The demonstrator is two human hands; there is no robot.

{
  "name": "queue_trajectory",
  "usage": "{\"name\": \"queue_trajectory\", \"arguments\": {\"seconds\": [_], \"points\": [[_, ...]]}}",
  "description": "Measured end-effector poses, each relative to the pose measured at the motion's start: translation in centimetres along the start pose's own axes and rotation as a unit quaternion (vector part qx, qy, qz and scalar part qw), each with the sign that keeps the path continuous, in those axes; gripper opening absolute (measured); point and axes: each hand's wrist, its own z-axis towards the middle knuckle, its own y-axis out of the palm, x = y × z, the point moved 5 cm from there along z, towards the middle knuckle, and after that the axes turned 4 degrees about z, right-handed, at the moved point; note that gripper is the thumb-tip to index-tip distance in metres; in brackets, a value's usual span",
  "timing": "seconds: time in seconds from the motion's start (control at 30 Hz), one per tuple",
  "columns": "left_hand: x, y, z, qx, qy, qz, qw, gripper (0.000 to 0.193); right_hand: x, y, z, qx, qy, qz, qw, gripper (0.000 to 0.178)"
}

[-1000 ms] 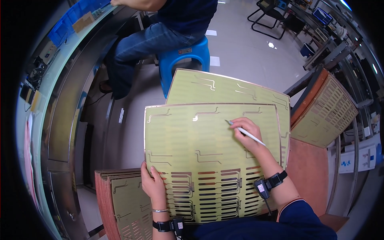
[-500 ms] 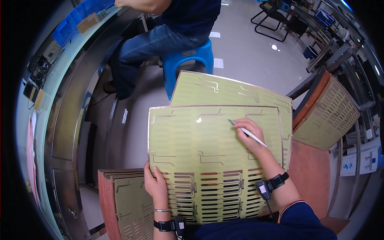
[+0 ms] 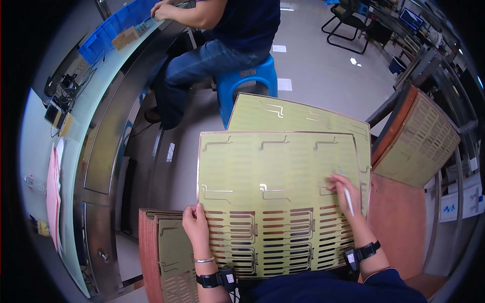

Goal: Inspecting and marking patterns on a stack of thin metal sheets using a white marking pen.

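Note:
A large yellow-green panel (image 3: pixel 237 164) with copper-coloured edges, thin bent traces and rows of slots stands tilted before me. My left hand (image 3: pixel 195 222) is closed on its left edge, thumb on the front face. In my right hand (image 3: pixel 344 193), over the panel's right part, is a slim white pen-shaped tool (image 3: pixel 349 202); its tip is faint and blurred near the panel. A similar panel (image 3: pixel 298 112) leans behind, showing above and to the right of the front one. Black straps with small devices circle both wrists.
Stacked panels (image 3: pixel 172 247) stand at lower left, and more panels (image 3: pixel 417 141) lean at right above a reddish-brown board (image 3: pixel 394 222). Another person (image 3: pixel 217 55) sits on a blue stool (image 3: pixel 247 81) beside a long bench (image 3: pixel 96 136) with blue bins (image 3: pixel 111 30).
My right hand has moved right and down across the panel with the white tool, which now points more upright. My left hand still grips the left edge. The whole view has shifted slightly.

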Motion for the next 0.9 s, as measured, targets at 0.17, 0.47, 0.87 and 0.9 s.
{"name": "queue_trajectory", "arguments": {"seconds": [0.17, 0.47, 0.87, 0.9], "points": [[1.2, -1.6, -1.0, 0.057, 0.010, -0.116, 0.992, 0.030, 1.7, -8.0, -4.6, 0.199, 0.032, -0.048, 0.978, 0.023], [3.3, -3.3, -2.7, 0.062, 0.017, -0.231, 0.971, 0.028, 1.4, -10.5, -8.1, 0.234, 0.039, -0.150, 0.960, 0.017], [0.9, -3.0, -1.5, 0.003, -0.013, -0.338, 0.941, 0.022, -0.1, -9.7, -7.6, 0.277, 0.031, 0.012, 0.960, 0.021], [1.1, -3.0, -1.5, 0.003, -0.012, -0.338, 0.941, 0.022, -0.3, -9.8, -7.3, 0.277, 0.014, 0.010, 0.961, 0.021]]}}
